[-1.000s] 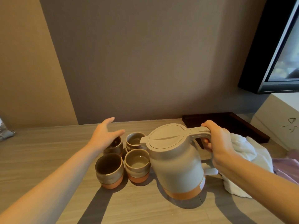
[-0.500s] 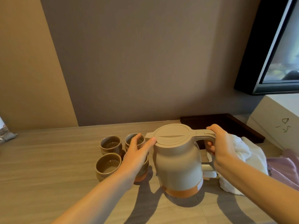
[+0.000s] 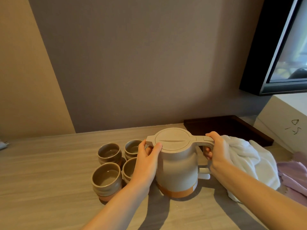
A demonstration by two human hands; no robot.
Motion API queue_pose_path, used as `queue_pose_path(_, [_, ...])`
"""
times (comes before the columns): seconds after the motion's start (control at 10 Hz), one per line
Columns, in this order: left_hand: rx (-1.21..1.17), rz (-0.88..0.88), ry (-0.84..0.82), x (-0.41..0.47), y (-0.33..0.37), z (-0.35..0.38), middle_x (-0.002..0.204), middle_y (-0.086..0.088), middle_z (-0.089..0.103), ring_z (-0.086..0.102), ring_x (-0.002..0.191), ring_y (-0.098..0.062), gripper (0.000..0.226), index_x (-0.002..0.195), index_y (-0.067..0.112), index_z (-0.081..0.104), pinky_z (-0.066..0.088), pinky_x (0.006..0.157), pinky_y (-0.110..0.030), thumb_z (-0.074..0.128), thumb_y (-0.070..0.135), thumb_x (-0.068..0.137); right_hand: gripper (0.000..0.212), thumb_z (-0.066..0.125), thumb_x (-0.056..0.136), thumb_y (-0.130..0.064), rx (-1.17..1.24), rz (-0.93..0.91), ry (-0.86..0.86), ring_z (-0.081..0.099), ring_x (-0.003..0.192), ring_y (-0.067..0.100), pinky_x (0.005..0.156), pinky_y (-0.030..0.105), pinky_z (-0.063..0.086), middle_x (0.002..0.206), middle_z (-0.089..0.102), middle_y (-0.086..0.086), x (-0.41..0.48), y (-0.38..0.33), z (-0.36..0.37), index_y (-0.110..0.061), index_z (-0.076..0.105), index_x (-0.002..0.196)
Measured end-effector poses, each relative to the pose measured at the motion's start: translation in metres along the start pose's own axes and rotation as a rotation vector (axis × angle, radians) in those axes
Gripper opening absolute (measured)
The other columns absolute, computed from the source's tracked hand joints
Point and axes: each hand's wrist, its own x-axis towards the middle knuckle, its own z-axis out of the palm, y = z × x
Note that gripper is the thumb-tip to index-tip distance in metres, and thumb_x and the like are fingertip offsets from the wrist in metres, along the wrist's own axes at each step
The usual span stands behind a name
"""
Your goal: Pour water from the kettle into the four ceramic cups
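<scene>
Table [image 3: 49,171]: kettle [image 3: 177,170] upright, spout toward cups [image 3: 109,163].

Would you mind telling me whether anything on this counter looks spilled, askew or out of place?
No spill shows. The kettle stands upright beside the four cups. The only untidy thing is a crumpled white towel heaped behind the right hand.

There were four ceramic cups [image 3: 109,152] [image 3: 132,148] [image 3: 106,180] [image 3: 130,169], one kettle [image 3: 177,166], two hands [image 3: 147,161] [image 3: 217,151], one white towel [image 3: 249,161], one dark tray [image 3: 229,128], one wall-mounted screen [image 3: 282,52].
</scene>
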Motion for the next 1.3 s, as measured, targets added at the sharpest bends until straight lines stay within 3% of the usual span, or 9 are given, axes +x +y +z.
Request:
queue_pose_path(0.2, [0.027, 0.065, 0.015, 0.012, -0.005, 0.003, 0.134, 0.013, 0.054, 0.044, 0.129, -0.015, 0.053, 0.140, 0.033, 0.038, 0.037, 0.110, -0.041, 0.059, 0.040, 0.093, 0.023, 0.058, 0.085, -0.028, 0.020, 0.032, -0.001, 0.044, 0.039, 0.007, 0.039, 0.015, 0.035, 0.059, 0.057, 0.003, 0.019, 0.009, 0.005, -0.009, 0.059, 0.072])
queue_pose_path(0.5, [0.140, 0.184, 0.047, 0.012, -0.009, 0.007, 0.152, 0.007, 0.036, 0.032, 0.140, -0.017, 0.079, 0.150, 0.038, 0.014, 0.032, 0.115, -0.041, 0.061, 0.046, 0.088, 0.025, 0.060, 0.078, -0.027, 0.080, 0.077, -0.078, 0.036, 0.039, 0.008, 0.045, 0.021, 0.027, 0.045, 0.048, -0.003, 0.048, 0.017, 0.013, -0.014, 0.050, 0.058])
queue_pose_path(0.7, [0.196, 0.209, 0.092, 0.016, -0.012, 0.004, 0.156, 0.004, 0.030, 0.028, 0.143, -0.020, 0.086, 0.150, 0.042, 0.013, 0.031, 0.115, -0.043, 0.066, 0.052, 0.083, 0.031, 0.055, 0.087, -0.028, 0.025, 0.033, -0.108, 0.037, 0.039, 0.008, 0.039, 0.019, 0.029, 0.046, 0.049, -0.002, 0.057, 0.018, 0.022, -0.013, 0.050, 0.060])
queue_pose_path(0.8, [0.195, 0.220, 0.109, 0.016, -0.013, 0.004, 0.154, 0.005, 0.033, 0.030, 0.142, -0.019, 0.084, 0.150, 0.038, 0.015, 0.032, 0.114, -0.043, 0.066, 0.049, 0.084, 0.041, 0.044, 0.094, -0.030, -0.016, -0.009, -0.122, 0.038, 0.042, 0.012, 0.047, 0.026, 0.034, 0.043, 0.046, -0.001, 0.056, 0.020, 0.022, -0.012, 0.046, 0.057])
queue_pose_path(1.0, [0.166, 0.181, 0.130, 0.013, -0.007, 0.009, 0.151, 0.004, 0.038, 0.034, 0.139, -0.021, 0.080, 0.150, 0.029, 0.018, 0.036, 0.109, -0.038, 0.066, 0.040, 0.088, 0.041, 0.024, 0.100, -0.032, -0.329, -0.173, 0.137, 0.048, 0.069, 0.017, 0.077, 0.038, 0.039, 0.077, 0.054, 0.009, 0.034, 0.029, 0.024, -0.016, 0.047, 0.070])
queue_pose_path(1.1, [0.164, 0.155, 0.121, 0.013, -0.005, 0.006, 0.150, 0.002, 0.040, 0.036, 0.138, -0.022, 0.081, 0.149, 0.028, 0.018, 0.036, 0.109, -0.040, 0.068, 0.041, 0.086, 0.035, 0.023, 0.102, -0.032, -0.506, -0.230, 0.108, 0.049, 0.080, 0.020, 0.075, 0.033, 0.037, 0.078, 0.050, 0.004, 0.025, 0.031, 0.011, -0.013, 0.049, 0.086])
queue_pose_path(1.2, [0.243, 0.140, 0.079, 0.006, 0.002, -0.002, 0.153, -0.001, 0.038, 0.035, 0.140, -0.024, 0.082, 0.151, 0.027, 0.016, 0.034, 0.110, -0.039, 0.066, 0.044, 0.087, 0.022, 0.037, 0.099, -0.021, -0.639, -0.317, 0.040, 0.054, 0.083, 0.018, 0.065, 0.030, 0.039, 0.087, 0.056, 0.000, 0.016, 0.047, -0.011, -0.011, 0.054, 0.108])
queue_pose_path(1.3, [0.283, 0.152, 0.080, -0.008, 0.007, -0.010, 0.145, 0.002, 0.047, 0.043, 0.133, -0.019, 0.070, 0.149, 0.024, 0.022, 0.036, 0.106, -0.034, 0.062, 0.035, 0.092, 0.031, 0.047, 0.094, -0.019, -0.674, -0.335, -0.057, 0.058, 0.094, 0.018, 0.073, 0.038, 0.050, 0.112, 0.060, 0.001, -0.006, 0.064, -0.029, -0.015, 0.050, 0.124])
